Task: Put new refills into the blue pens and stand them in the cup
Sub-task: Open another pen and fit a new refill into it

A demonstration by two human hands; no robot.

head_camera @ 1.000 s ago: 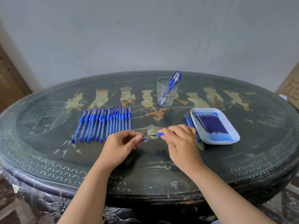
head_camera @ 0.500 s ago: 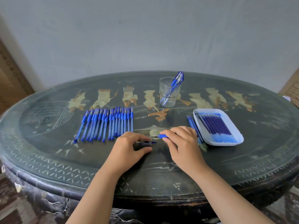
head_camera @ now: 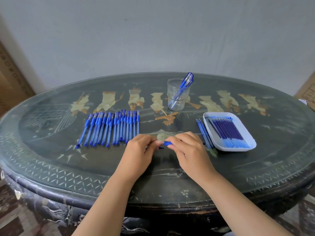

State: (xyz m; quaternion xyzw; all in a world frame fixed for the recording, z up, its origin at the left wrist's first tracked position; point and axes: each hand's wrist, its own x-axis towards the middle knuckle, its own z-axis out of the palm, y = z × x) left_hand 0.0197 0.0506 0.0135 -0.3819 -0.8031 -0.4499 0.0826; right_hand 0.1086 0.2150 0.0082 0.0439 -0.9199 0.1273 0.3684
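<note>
Blue pen (head_camera: 167, 143) between hands: left hand (head_camera: 140, 151) pinches tip end, right hand (head_camera: 186, 150) grips barrel; loose tip could slip, roll away.

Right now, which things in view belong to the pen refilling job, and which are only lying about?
Job: blue pen gripped by the left hand and right hand; row of blue pens; refills in the white tray; loose refills beside it; clear cup holding standing pens.
Lying about: cardboard box at left; cardboard box at right.
</note>
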